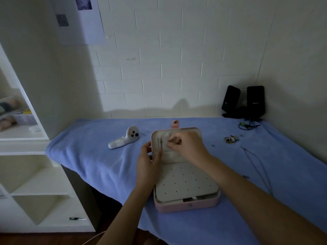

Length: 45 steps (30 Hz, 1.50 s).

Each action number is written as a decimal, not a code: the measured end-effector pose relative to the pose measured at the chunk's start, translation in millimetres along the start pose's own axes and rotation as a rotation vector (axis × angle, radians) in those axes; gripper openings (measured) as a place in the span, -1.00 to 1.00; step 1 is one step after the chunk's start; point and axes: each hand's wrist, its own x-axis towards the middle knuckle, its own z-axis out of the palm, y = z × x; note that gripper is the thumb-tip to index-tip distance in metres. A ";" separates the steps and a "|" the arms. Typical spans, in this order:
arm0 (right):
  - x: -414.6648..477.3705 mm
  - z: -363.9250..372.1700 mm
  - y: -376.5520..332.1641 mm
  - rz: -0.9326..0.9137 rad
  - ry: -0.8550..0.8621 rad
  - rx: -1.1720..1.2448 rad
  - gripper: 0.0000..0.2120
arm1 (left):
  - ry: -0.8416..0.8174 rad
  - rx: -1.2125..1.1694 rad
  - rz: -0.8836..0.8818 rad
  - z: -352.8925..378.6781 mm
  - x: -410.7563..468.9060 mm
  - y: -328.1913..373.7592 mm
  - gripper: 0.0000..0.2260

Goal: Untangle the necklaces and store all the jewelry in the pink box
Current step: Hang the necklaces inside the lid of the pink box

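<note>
pink box [187, 206]: open in the middle of the blue-covered bench [85, 149], lid [175, 156] standing up at 12 o'clock
hung necklace [160, 144]: thin chain on the lid lining, 9 o'clock side
left hand [148, 161]: fingers grip the lid's 9 o'clock edge
right hand [187, 145]: fingers curled beside that chain, we can't tell if they're pinching anything
jewelry heap [231, 138]: 2 o'clock of the box, well apart
loose necklace [256, 167]: lying at 3 o'clock
controller [123, 139]: white, 10 o'clock
</note>
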 end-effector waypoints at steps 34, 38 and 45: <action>-2.4 -43.2 36.2 -0.218 0.091 -0.053 -0.93 | -0.120 0.037 -0.098 -10.4 6.3 6.4 -0.71; -8.6 -65.2 50.3 -0.099 0.019 -0.131 -0.90 | -0.120 -0.021 -0.214 -14.8 2.7 18.7 -0.63; -33.0 -122.5 84.1 0.311 -0.538 -0.364 -0.95 | -0.067 -0.012 -0.334 -25.4 13.8 53.7 -0.69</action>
